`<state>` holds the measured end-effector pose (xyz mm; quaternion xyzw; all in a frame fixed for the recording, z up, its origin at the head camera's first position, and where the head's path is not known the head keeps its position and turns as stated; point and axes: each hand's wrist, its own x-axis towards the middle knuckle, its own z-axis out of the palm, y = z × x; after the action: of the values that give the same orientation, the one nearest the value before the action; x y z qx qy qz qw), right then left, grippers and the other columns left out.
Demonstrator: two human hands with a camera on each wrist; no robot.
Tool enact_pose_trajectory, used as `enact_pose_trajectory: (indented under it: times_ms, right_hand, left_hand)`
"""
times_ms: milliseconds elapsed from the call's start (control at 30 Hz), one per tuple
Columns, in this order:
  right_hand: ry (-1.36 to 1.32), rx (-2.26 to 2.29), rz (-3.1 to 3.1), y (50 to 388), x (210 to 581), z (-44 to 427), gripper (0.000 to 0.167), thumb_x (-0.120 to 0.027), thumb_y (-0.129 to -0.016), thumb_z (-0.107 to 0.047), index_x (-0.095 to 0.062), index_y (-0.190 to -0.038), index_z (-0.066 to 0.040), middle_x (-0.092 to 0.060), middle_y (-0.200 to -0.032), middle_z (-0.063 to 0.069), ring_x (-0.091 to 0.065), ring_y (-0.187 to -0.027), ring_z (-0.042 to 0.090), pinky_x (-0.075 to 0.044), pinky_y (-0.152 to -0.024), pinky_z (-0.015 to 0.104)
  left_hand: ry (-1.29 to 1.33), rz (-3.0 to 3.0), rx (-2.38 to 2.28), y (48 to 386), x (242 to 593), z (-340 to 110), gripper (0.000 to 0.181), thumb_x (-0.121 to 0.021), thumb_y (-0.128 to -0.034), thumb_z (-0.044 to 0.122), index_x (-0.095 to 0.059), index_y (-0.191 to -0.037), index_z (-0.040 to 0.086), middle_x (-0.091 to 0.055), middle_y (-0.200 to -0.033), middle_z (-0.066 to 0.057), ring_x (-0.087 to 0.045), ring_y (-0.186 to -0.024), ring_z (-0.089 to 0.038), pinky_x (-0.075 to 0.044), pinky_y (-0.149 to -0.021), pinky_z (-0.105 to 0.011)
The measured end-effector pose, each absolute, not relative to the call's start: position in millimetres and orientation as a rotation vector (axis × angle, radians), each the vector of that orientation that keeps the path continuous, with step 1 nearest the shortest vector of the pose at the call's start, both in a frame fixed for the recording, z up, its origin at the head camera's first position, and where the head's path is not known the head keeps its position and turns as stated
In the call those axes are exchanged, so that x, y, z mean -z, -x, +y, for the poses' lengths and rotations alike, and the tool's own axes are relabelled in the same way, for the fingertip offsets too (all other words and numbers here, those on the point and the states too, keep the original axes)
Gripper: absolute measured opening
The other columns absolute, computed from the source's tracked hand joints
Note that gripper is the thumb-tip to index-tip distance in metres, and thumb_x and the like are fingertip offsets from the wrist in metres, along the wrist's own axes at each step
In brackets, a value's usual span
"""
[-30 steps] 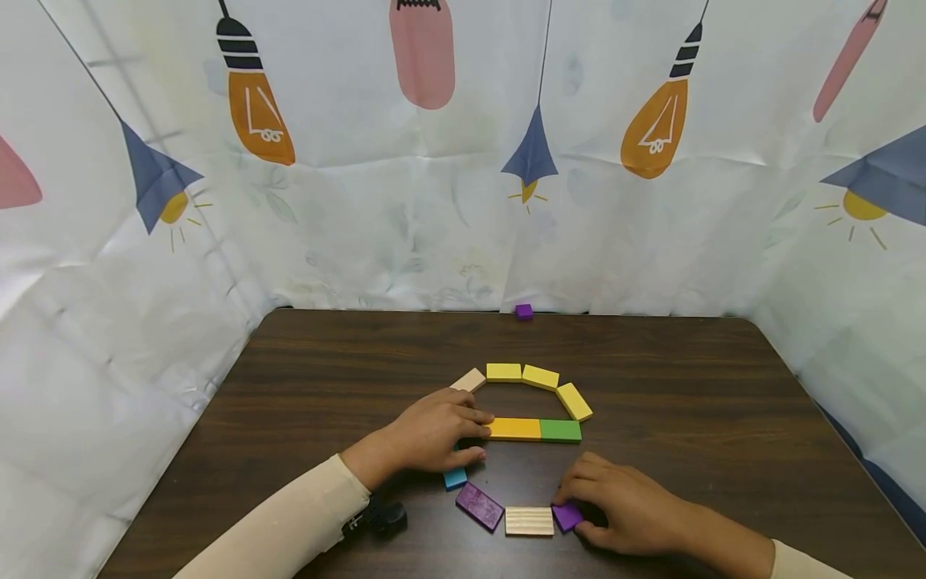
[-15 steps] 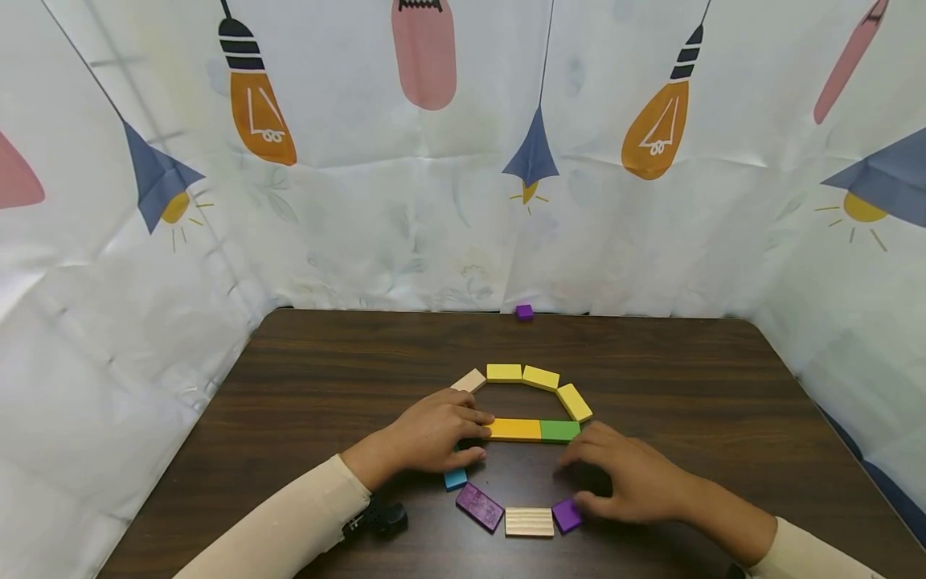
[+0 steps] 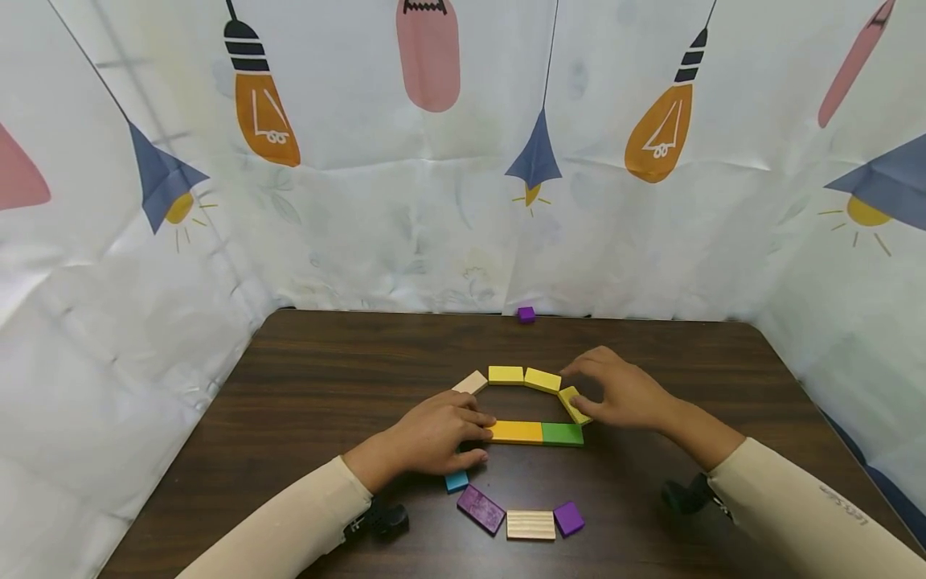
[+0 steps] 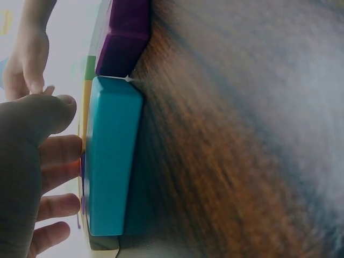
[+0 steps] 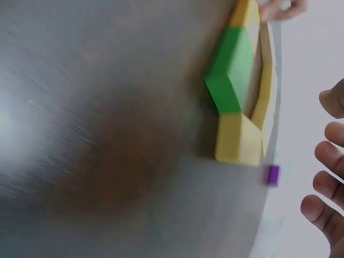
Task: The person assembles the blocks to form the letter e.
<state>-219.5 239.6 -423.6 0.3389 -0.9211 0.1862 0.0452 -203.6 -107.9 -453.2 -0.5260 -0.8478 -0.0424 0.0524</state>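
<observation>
My left hand [image 3: 439, 434] lies over the left side of a ring of flat blocks, fingertips at the left end of an orange block [image 3: 517, 433]. A green block [image 3: 563, 434] continues that bar. The left hand partly covers a blue block [image 3: 456, 481], seen large in the left wrist view. Raised beside the yellow block [image 3: 571, 404] at the arc's right end is my right hand [image 3: 624, 392], its fingers apart and holding nothing in the right wrist view. Two more yellow blocks [image 3: 506, 375] and a beige block [image 3: 470, 383] form the arc's top.
Along the near side lie a mottled purple block [image 3: 481, 510], a striped wooden block [image 3: 530, 525] and a smaller purple block [image 3: 568, 519]. A purple cube [image 3: 526, 314] sits at the back edge of the dark wooden table [image 3: 347, 346]. Printed cloth hangs behind.
My right hand has let go of the small purple block at the near side and moved away from me, up to the right-hand yellow block. The left hand has stayed put.
</observation>
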Motion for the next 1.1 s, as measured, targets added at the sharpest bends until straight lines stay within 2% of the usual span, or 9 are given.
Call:
enact_pose_trajectory:
  times_ms: [233,467,600,833,1100]
  right_hand:
    - [-0.912,-0.561,-2.916,257,418,233,0.042,-0.073,-0.095,-0.027,-0.066,-0.132,-0.008,-0.058,-0.134,0.01,-0.051,-0.126,0.032,-0.053,-0.09,0.052]
    - [-0.816,-0.544,-2.988,295,417,229,0.048,-0.071,-0.097,-0.028,-0.062,-0.137,-0.004,-0.055,-0.14,0.016,-0.047,-0.133,0.038,-0.045,-0.101,0.058]
    - [-0.796,-0.552,-2.995,318,416,227,0.048,-0.069,-0.098,-0.025,-0.06,-0.138,-0.001,-0.056,-0.14,0.018,-0.045,-0.134,0.04,-0.04,-0.107,0.058]
    - [-0.671,-0.541,-3.091,345,415,223,0.052,-0.065,-0.101,-0.026,-0.054,-0.145,-0.002,-0.052,-0.147,0.019,-0.04,-0.14,0.041,-0.035,-0.112,0.059]
    - [-0.715,-0.502,-3.097,363,422,209,0.051,-0.064,-0.1,-0.02,-0.054,-0.144,0.003,-0.053,-0.146,0.021,-0.044,-0.138,0.04,-0.034,-0.113,0.056]
  left_hand:
    - [1.599,-2.586,0.148,203,452,-108,0.037,-0.062,-0.1005,0.046,-0.076,-0.125,0.022,-0.066,-0.134,0.009,-0.057,-0.109,-0.016,-0.044,-0.105,-0.037]
    - [1.601,-2.567,0.156,204,453,-109,0.036,-0.063,-0.0999,0.046,-0.077,-0.124,0.023,-0.066,-0.134,0.009,-0.058,-0.107,-0.016,-0.045,-0.103,-0.036]
    - [1.596,-2.566,0.15,204,452,-110,0.036,-0.063,-0.1001,0.046,-0.077,-0.124,0.023,-0.066,-0.134,0.009,-0.058,-0.107,-0.015,-0.044,-0.104,-0.036]
    - [1.601,-2.566,0.157,203,453,-111,0.035,-0.063,-0.1004,0.045,-0.077,-0.124,0.023,-0.066,-0.134,0.009,-0.058,-0.106,-0.015,-0.044,-0.103,-0.035]
    - [1.608,-2.547,0.148,204,454,-110,0.035,-0.063,-0.1001,0.046,-0.077,-0.123,0.024,-0.066,-0.134,0.01,-0.058,-0.108,-0.015,-0.043,-0.105,-0.036]
